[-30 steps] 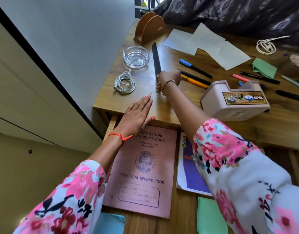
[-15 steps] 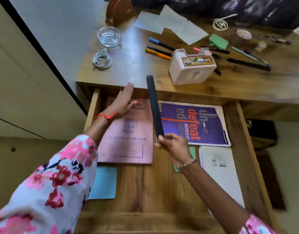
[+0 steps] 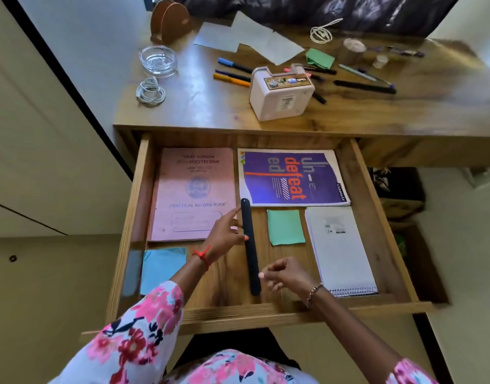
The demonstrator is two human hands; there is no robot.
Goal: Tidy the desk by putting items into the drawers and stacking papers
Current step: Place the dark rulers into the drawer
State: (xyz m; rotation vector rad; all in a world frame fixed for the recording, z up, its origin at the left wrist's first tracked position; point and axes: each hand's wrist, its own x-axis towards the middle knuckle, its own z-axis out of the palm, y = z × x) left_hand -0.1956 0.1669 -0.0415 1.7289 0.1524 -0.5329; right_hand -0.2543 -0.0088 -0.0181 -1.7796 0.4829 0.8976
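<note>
The drawer [image 3: 266,314], of grained wood, stood pulled fully out below the desk [image 3: 210,106]. The right hand [image 3: 289,275] hovered low over its floor with fingers loosely curled, holding nothing, thumb tip just beside the near end of the ruler [image 3: 250,245]. The ruler, a flat matte black strip with rounded ends, lay lengthwise on the drawer floor. The left hand [image 3: 224,236] had its fingers extended, with the fingertips touching the ruler's left edge and gripping nothing.

A blue paper square [image 3: 163,268] lay at the near left and a spiral-bound notepad [image 3: 339,250] at the right. A green note [image 3: 285,227] lay just right of the ruler. Farther back lay a pink record book [image 3: 194,189] and a purple notebook [image 3: 291,177].

On the desk stood a rounded plastic tape dispenser [image 3: 281,91], with pens [image 3: 232,79], a round glass dish [image 3: 157,60], a coiled white cable [image 3: 151,91] and loose paper sheets [image 3: 246,37].
</note>
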